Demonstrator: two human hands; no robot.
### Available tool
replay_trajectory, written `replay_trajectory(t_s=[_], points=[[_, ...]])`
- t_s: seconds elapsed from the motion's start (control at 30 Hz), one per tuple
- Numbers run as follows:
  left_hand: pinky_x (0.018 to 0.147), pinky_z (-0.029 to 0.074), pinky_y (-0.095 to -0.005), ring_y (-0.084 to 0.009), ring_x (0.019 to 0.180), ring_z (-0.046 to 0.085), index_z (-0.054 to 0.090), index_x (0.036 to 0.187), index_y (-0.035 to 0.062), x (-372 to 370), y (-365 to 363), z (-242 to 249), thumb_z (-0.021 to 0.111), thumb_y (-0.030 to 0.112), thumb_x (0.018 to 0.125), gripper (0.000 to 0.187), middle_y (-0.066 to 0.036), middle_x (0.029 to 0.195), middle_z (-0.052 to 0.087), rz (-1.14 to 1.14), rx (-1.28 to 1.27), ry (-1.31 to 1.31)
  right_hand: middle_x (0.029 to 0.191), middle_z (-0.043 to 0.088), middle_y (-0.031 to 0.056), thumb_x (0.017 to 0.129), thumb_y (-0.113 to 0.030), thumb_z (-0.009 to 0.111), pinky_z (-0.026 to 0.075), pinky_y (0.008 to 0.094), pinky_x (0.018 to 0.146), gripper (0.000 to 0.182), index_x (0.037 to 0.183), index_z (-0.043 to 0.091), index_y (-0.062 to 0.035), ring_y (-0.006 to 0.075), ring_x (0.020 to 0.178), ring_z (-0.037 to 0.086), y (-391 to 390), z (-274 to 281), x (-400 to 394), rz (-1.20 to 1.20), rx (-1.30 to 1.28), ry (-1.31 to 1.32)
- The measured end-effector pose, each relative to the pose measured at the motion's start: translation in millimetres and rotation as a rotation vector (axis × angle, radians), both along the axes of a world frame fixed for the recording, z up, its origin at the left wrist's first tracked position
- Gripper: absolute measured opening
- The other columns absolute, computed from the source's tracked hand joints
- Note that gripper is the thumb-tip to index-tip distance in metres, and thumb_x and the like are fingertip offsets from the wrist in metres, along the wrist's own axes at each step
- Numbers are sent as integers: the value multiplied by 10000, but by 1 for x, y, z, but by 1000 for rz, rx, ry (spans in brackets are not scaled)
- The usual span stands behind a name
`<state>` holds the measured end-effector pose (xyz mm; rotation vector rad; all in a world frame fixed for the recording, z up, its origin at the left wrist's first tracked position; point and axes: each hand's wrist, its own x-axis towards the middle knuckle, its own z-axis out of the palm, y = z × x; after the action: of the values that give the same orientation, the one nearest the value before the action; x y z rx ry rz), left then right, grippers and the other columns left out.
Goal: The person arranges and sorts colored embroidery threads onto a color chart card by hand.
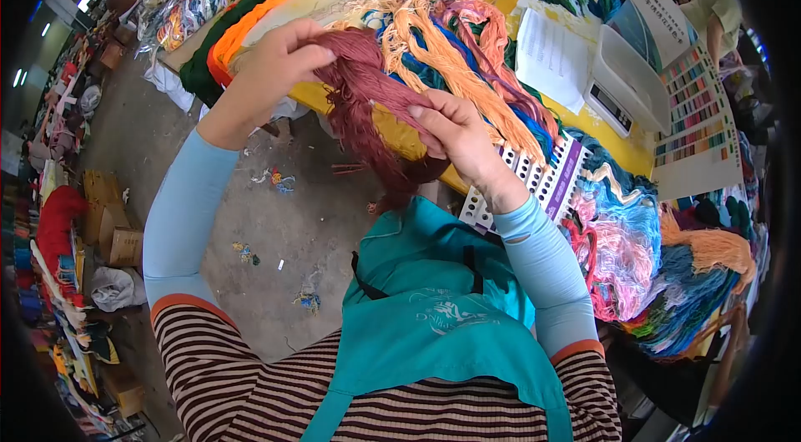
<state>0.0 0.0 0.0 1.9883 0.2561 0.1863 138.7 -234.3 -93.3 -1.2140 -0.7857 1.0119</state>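
Note:
A hank of maroon thread (pixel 367 83) is stretched between my two hands, above the near edge of a yellow table. My left hand (pixel 288 62) grips its upper left end, fingers curled into the strands. At the lower right, my right hand (pixel 455 129) pinches the hank between thumb and fingers. Loose maroon strands hang down toward my teal apron (pixel 434 292). Just beyond the hank lie peach thread hanks (pixel 455 75) mixed with blue and green ones. A white card with rows of holes (pixel 534 179) and a purple strip is near my right wrist.
On the yellow table (pixel 622 137) are a printed sheet (pixel 551 58), a digital scale (pixel 613 100) with a tray and a color chart (pixel 692 108). Orange and green hanks (pixel 229 41) hang off the left edge. Boxes (pixel 121 233) and thread scraps lie on the floor. A person stands at the far right.

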Motion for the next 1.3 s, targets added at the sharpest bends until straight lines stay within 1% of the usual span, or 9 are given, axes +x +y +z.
replay_trajectory(t_s=[0.23, 0.43, 0.53, 0.67, 0.7, 0.83, 0.97, 1.07, 1.3], points=[[807, 528, -322, -141, 856, 620, 563, 1139, 29, -7, 55, -36, 483, 83, 932, 228, -49, 1030, 634, 319, -519, -427, 867, 654, -13, 902, -125, 674, 474, 251, 717, 213, 1076, 684, -3, 67, 798, 553, -20, 7, -2, 102, -66, -443], [960, 470, -319, -202, 1132, 593, 501, 1296, 8, -63, 114, -51, 484, 78, 856, 446, -103, 1238, 606, 475, -240, -248, 621, 468, -92, 904, -156, 639, 265, 185, 452, 194, 1067, 702, -71, -5, 506, 357, -25, 51, 11, -77, -82, -169], [1080, 353, -331, -225, 1302, 455, 403, 1401, -11, -59, 57, -58, 499, 80, 763, 652, -129, 1431, 450, 399, 28, -236, 732, 614, 29, 892, -171, 638, 431, 283, 611, 205, 1001, 685, -4, 116, 671, 546, -8, 82, 1, 37, 25, -428], [1105, 341, -367, -225, 1354, 409, 368, 1439, 6, -37, -11, -83, 411, 546, 950, 730, -137, 1461, 415, -67, -268, -307, 844, 670, 210, 818, -180, 612, 504, 379, 717, 242, 942, 665, 21, 315, 797, 664, 28, 90, -16, 261, 126, -702], [1094, 358, -372, -220, 1356, 408, 358, 1444, 4, -38, -28, -96, 346, 692, 938, 853, -139, 1468, 404, -144, -483, -241, 727, 635, 87, 859, -139, 638, 467, 288, 633, 182, 903, 653, 37, 125, 686, 574, 38, 81, -17, 251, 184, -780], [808, 527, -341, -225, 860, 693, 604, 1133, -76, -48, -64, -104, 585, 809, 724, 975, -152, 848, 713, -569, -703, 106, 764, 646, 6, 870, -120, 645, 462, 270, 659, 152, 916, 684, 19, 70, 735, 549, 37, 76, -8, 77, 124, -418], [667, 539, -350, -216, 724, 695, 662, 1076, -72, -79, -68, -106, 638, 512, 877, 618, -155, 764, 707, -635, -713, 366, 752, 604, -23, 892, -143, 659, 451, 256, 653, 177, 963, 673, 18, 57, 720, 513, 27, 40, 16, -25, 28, -386], [643, 545, -345, -278, 590, 674, 703, 945, -87, -88, -80, -71, 513, 528, 942, 643, -182, 697, 693, -665, -626, 58, 877, 656, 131, 875, -345, 695, 501, 364, 744, 428, 1121, 599, -8, 258, 826, 643, 7, 19, 17, 43, -67, -851], [1167, 218, -508, -358, 1460, 208, 362, 1444, -6, -96, -72, 18, 355, 511, 1010, 676, -219, 1525, 320, 371, -500, -931, 1161, 582, 211, 801, -417, 731, 461, 440, 922, 658, 1275, 536, -4, 382, 1111, 548, -66, 2, 13, 19, -97, -1123]])
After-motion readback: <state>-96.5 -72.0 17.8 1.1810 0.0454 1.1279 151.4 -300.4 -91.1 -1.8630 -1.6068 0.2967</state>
